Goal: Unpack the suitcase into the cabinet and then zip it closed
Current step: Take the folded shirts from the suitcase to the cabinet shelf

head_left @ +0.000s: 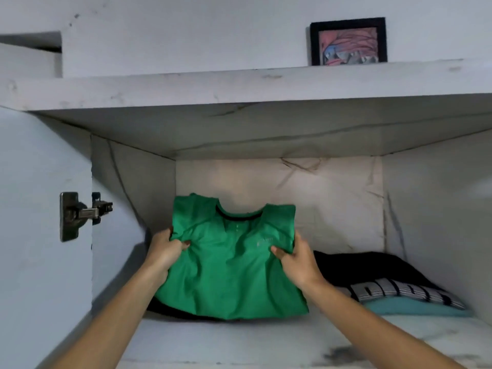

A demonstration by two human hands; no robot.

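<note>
We see a pale, marble-patterned cabinet shelf point(239, 339) filling the bottom of the frame. At lower centre a dark garment point(170, 311) lies directly on it, mostly covered by the green shirt point(229, 267). At lower right a teal folded cloth point(415, 310) lies flat on the same shelf with a black-and-white striped cloth point(404, 291) on top, and a black garment point(372, 267) sits just behind them. Across the upper part of the frame runs an upper ledge point(239, 83); a framed picture point(348, 41) stands on it at upper right.
</note>
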